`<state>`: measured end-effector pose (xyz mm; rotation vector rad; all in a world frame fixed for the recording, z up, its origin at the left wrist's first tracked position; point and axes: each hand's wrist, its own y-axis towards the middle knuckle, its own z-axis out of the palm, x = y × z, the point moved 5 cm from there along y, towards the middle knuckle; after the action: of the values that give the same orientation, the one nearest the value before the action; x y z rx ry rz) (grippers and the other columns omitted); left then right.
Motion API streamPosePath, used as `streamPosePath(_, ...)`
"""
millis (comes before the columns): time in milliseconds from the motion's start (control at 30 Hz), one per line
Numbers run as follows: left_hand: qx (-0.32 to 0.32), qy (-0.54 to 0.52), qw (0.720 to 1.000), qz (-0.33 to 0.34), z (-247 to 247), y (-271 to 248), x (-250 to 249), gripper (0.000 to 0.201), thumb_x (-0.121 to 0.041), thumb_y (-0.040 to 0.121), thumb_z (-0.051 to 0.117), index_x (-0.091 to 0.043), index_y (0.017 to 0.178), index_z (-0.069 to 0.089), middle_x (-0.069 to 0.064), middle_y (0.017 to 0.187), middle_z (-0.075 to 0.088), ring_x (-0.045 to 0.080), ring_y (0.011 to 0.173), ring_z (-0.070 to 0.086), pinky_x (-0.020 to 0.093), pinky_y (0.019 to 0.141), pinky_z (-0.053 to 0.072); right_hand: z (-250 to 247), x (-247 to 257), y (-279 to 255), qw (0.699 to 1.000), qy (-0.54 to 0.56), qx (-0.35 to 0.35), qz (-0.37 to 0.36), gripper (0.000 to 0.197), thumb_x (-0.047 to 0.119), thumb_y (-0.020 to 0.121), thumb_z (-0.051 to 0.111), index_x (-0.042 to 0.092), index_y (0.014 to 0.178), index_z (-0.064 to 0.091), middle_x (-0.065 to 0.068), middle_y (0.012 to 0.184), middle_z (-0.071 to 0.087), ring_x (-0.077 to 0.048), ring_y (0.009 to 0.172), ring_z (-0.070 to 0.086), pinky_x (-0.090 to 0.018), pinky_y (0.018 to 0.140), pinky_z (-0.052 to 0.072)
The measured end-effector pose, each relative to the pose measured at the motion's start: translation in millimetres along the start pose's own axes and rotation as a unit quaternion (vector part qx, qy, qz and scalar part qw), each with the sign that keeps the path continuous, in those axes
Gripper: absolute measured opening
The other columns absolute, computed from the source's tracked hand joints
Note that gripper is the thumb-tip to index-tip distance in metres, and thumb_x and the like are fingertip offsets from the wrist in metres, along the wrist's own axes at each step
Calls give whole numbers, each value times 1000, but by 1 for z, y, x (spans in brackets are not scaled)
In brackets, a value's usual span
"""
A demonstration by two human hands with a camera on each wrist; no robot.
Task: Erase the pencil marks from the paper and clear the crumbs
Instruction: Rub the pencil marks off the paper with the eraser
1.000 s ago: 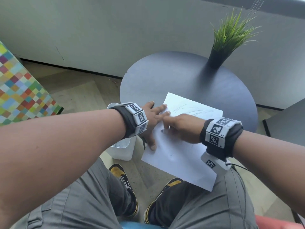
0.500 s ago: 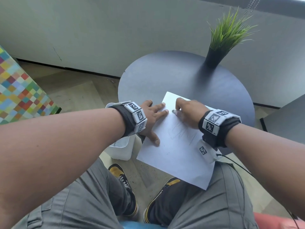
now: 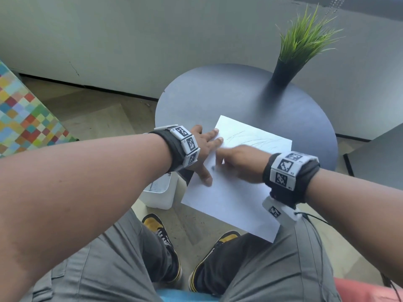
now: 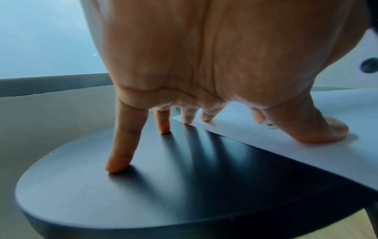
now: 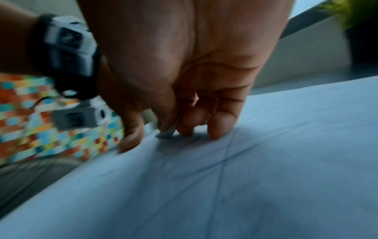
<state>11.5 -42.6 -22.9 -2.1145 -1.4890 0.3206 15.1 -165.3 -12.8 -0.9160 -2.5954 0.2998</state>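
A white sheet of paper (image 3: 235, 199) lies on the round dark table (image 3: 239, 99) and overhangs its near edge. Faint pencil lines (image 3: 259, 141) show near its far edge. My left hand (image 3: 205, 153) lies spread flat: thumb (image 4: 319, 129) and two fingertips press the paper's left side, the other fingers (image 4: 122, 140) rest on the table. My right hand (image 3: 237, 163) sits on the paper just right of it, blurred, fingers curled and pinching a small pale eraser (image 5: 166, 131) against the sheet. Crossing pencil lines (image 5: 225, 160) run under it.
A black pot with green grass (image 3: 290, 59) stands at the table's far right. A white bin (image 3: 161, 192) sits on the floor under my left wrist. A chequered coloured box (image 3: 26, 118) is at the left. My knees and shoes are below the paper.
My right hand has slid back from the paper's far left corner towards me along the sheet. The left hand has stayed pressed in place.
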Motion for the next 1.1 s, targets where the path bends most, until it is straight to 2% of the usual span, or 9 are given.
streamPosePath(100,-2,0,1000,-9,-2,2,0,131,-86,63,61,-25,158,-6,-3,166,-9,35,140,18,51,104,37,-16,-35,8,988,-19,-98,117,23,36,99,43,14,107,46,-13,99,65,-33,87,57,-38,76,48)
streamPosePath(267,-1,-4,1000,-5,0,4,1,134,-87,60,62,-25,158,-4,-1,166,-8,37,141,16,55,105,36,7,8,-7,999,-18,20,-22,17,27,98,46,15,109,50,-11,98,65,-31,85,58,-38,73,48)
streamPosePath(400,4,-10,1000,-14,-1,4,1,133,-88,59,62,-32,157,-8,-5,165,-10,35,142,15,56,103,36,-14,-34,2,988,-10,-84,131,25,38,99,41,14,105,44,-13,98,64,-33,87,56,-39,75,48)
streamPosePath(567,12,-7,1000,-11,-1,4,-1,133,-87,55,66,-40,155,-8,-3,165,-11,39,142,14,59,104,37,9,10,-12,1000,-3,20,5,19,30,100,43,17,112,48,-9,102,64,-30,87,57,-36,73,46)
streamPosePath(700,14,-9,1000,-14,-1,5,-1,134,-89,54,64,-42,154,-11,-4,165,-12,38,141,14,59,104,37,-15,-37,-4,983,-3,-79,164,23,36,99,40,14,105,42,-14,100,62,-33,86,55,-38,74,47)
streamPosePath(800,12,-10,1000,-17,0,5,-1,136,-88,52,67,-41,154,-10,-3,165,-11,39,141,13,60,105,37,-1,-2,-10,997,-14,-22,70,19,28,100,39,13,111,43,-10,98,59,-30,86,54,-33,68,38)
streamPosePath(867,11,-8,1000,-16,0,5,-2,137,-89,50,67,-41,154,-10,-3,165,-11,40,141,13,60,106,36,8,13,-17,999,-3,30,19,19,31,100,41,15,109,46,-8,96,60,-29,88,56,-34,69,41)
streamPosePath(1000,10,-14,1000,-19,-1,4,-3,137,-89,50,66,-43,154,-11,-5,165,-12,38,141,13,60,105,37,-10,-29,-9,986,-5,-68,152,26,41,100,38,15,104,41,-15,99,63,-32,85,56,-40,75,48)
streamPosePath(1100,13,-10,1000,-23,-1,2,-5,138,-89,49,67,-45,153,-11,-3,165,-12,40,142,12,61,106,36,3,2,-16,997,-10,0,80,19,25,99,37,14,115,39,-13,100,60,-29,84,53,-35,69,42)
